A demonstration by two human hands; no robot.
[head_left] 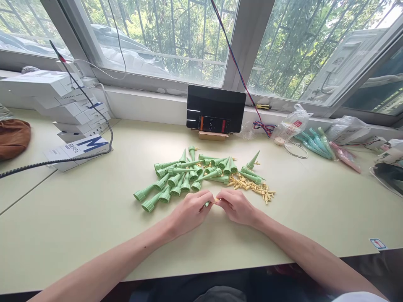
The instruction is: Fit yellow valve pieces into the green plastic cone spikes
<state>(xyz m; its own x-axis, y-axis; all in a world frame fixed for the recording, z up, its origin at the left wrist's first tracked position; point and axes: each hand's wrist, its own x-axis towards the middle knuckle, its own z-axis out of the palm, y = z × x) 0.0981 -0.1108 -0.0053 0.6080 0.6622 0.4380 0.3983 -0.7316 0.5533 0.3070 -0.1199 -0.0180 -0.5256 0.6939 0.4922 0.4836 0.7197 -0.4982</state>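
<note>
Left fingers (206, 196): curled closed around a green cone (207, 204), most of it hidden in the hand.
Right fingers (224, 195): pinched on a small yellow piece (216, 200) at the cone's end; whether the two are joined, I cannot tell.
Counter (94, 239): pale yellow-green, smooth, with a seam at the left.
Windows: grey frames (252, 46); bars and leafy trees (195, 33) outside.
Cone pile (174, 180): hollow, plastic-looking, tapering to points from wide ribbed collars, just beyond the hands.
Yellow heap (248, 184): short branching tubes, touching the pile's right side.
Tablet (217, 98): glossy, black, propped near the sill.
Phone (214, 125): sideways timer starting "00:02", standing before the tablet on a cardboard stand (213, 136).
White boxes (78, 109): stacked at left; the lowest bears a big "M" and "WiFi".
Plastic bag (288, 128): crinkled, translucent, its red label too small to read.
Brown cloth (14, 138): soft, bunched, far left.
Sticker (378, 243): blue border, red mark, at the front edge.
</note>
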